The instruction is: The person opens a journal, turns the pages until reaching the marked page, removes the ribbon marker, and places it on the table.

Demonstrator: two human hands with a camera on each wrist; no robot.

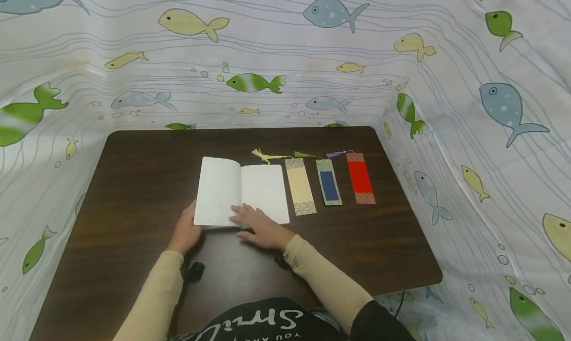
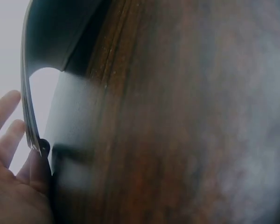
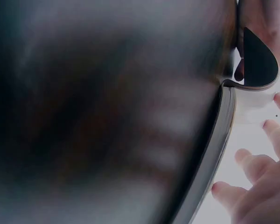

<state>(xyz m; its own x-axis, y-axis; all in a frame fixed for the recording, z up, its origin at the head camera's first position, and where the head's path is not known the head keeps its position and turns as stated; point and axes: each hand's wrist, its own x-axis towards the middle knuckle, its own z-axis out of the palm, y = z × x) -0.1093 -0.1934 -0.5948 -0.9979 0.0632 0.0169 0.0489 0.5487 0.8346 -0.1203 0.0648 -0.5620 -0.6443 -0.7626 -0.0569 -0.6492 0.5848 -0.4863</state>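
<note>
An open notebook [image 1: 265, 187] with white pages lies on the table, its left half a little raised and curved. My left hand [image 1: 185, 230] holds the lower left edge of the notebook, its fingers partly hidden by the cover. In the left wrist view the fingers [image 2: 9, 135] meet the edge of the pages [image 2: 28, 102]. My right hand [image 1: 260, 225] rests on the lower pages near the fold, fingers spread. The right wrist view has these fingers [image 3: 252, 165] over the white page, beside the dark cover [image 3: 207, 144].
Right of the notebook lie a cream bookmark [image 1: 300, 185] with a yellow tassel, a blue bookmark [image 1: 329, 185] with a green tassel and a red bookmark [image 1: 360, 177] with a purple tassel. A fish-print cloth [image 1: 276, 43] surrounds the brown table [image 1: 142, 167].
</note>
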